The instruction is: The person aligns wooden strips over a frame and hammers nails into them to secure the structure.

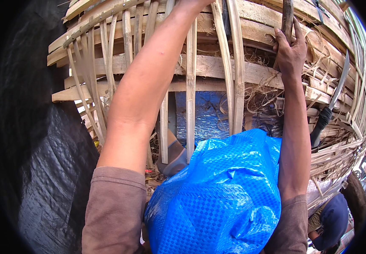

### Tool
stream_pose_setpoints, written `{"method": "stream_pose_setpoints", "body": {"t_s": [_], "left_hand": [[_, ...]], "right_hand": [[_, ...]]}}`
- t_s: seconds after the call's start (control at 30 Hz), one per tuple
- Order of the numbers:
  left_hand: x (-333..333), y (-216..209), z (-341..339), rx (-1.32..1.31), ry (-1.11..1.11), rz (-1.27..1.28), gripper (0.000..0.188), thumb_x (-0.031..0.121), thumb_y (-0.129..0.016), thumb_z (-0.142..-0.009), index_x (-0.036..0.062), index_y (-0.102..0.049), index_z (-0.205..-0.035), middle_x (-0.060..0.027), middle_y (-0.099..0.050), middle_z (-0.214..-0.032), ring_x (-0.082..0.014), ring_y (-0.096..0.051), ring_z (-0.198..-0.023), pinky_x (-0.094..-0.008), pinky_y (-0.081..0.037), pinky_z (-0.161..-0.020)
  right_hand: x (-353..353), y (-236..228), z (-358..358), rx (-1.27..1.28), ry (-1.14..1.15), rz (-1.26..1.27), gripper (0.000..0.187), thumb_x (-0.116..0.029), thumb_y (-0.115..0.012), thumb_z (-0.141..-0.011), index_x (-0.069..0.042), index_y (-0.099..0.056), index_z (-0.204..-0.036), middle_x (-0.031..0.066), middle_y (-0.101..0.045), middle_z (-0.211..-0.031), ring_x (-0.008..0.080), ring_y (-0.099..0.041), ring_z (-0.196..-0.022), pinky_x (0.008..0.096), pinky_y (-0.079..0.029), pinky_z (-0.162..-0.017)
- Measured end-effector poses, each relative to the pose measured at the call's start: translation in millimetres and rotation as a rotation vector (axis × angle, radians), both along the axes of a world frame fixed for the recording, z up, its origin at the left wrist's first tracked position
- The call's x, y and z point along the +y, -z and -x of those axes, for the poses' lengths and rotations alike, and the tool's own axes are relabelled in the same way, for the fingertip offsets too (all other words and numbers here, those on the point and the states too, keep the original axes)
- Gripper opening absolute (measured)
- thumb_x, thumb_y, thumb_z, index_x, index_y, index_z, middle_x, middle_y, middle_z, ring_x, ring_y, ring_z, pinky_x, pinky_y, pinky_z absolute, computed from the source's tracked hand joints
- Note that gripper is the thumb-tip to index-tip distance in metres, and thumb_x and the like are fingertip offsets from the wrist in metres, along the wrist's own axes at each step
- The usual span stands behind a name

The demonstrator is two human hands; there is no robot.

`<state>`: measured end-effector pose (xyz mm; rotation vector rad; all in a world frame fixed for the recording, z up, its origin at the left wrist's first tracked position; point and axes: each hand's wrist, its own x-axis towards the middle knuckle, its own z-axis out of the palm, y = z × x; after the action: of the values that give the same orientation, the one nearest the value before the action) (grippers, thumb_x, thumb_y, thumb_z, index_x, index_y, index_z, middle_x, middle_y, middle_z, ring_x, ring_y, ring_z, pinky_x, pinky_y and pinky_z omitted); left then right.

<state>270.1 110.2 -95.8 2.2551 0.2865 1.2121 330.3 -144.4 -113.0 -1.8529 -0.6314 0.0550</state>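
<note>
My left hand [196,2] reaches the top edge of the view, where its fingers are cut off. It is nearest the upper ends of several thin wooden strips [191,93] that hang down in front of me. Farther right, my right hand [292,55] is closed round a dark, round wooden stick [288,17] that runs up out of view. Behind the strips lie long, pale wooden slats [217,67], stacked crosswise. Curled wood shavings [263,95] are tangled just below and left of my right hand.
A long-bladed knife [339,82] with a black-wrapped handle rests on the slats at right. Blue woven plastic sheeting [221,190] covers my lap. Black sheeting [43,169] hangs at left. A sandalled foot [174,156] shows beneath the strips. Another person [333,220] is at lower right.
</note>
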Motion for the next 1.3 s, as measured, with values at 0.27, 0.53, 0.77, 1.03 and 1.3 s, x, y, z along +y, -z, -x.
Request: {"method": "stream_pose_setpoints", "body": {"t_s": [0.27, 0.53, 0.77, 1.03, 1.3], "left_hand": [[-9, -11, 3, 0.258, -0.028, 0.228, 0.024, 0.036, -0.073, -0.084, 0.0136, -0.077, -0.093, -0.0084, -0.075, -0.089, -0.0249, -0.072, -0.085, -0.0381, -0.055, -0.078], [-5, -3, 3, 0.168, -0.018, 0.174, 0.027, 0.031, -0.073, -0.085, 0.0124, -0.072, -0.104, -0.0094, -0.075, -0.092, -0.0252, -0.072, -0.086, -0.0381, -0.055, -0.078], [-6, -4, 2, 0.153, -0.010, 0.184, 0.026, 0.033, -0.073, -0.085, 0.0130, -0.073, -0.101, -0.0077, -0.075, -0.091, -0.0241, -0.072, -0.085, -0.0379, -0.056, -0.076], [-8, -4, -1, 0.163, -0.075, 0.173, 0.022, 0.035, -0.073, -0.086, 0.0142, -0.074, -0.094, -0.0083, -0.074, -0.088, -0.0264, -0.072, -0.084, -0.0396, -0.056, -0.074], [-5, -3, -3, 0.185, -0.093, 0.140, 0.024, 0.037, -0.073, -0.085, 0.0146, -0.073, -0.091, -0.0088, -0.073, -0.083, -0.0263, -0.071, -0.082, -0.0404, -0.055, -0.074]], "right_hand": [[-1, 0, 0, 0.002, 0.007, 0.015, 0.063, -0.018, -0.069, -0.091, -0.002, -0.044, -0.146, 0.0021, -0.060, -0.065, 0.0077, -0.057, -0.056, 0.0248, -0.045, -0.050], [0, 0, 1, -0.006, -0.003, -0.004, 0.063, -0.018, -0.069, -0.091, -0.001, -0.043, -0.146, 0.0019, -0.060, -0.066, 0.0073, -0.056, -0.057, 0.0241, -0.045, -0.051], [0, -3, 3, 0.015, 0.010, 0.013, 0.064, -0.018, -0.069, -0.091, -0.002, -0.041, -0.147, 0.0012, -0.059, -0.065, 0.0072, -0.056, -0.057, 0.0241, -0.044, -0.051], [-1, -3, 3, 0.020, 0.012, 0.009, 0.064, -0.017, -0.068, -0.092, -0.003, -0.041, -0.148, 0.0006, -0.058, -0.064, 0.0063, -0.056, -0.056, 0.0228, -0.043, -0.049], [-5, -7, 2, 0.037, -0.046, -0.008, 0.063, -0.014, -0.069, -0.092, -0.003, -0.042, -0.148, -0.0006, -0.059, -0.068, 0.0046, -0.055, -0.058, 0.0214, -0.041, -0.048]]}}
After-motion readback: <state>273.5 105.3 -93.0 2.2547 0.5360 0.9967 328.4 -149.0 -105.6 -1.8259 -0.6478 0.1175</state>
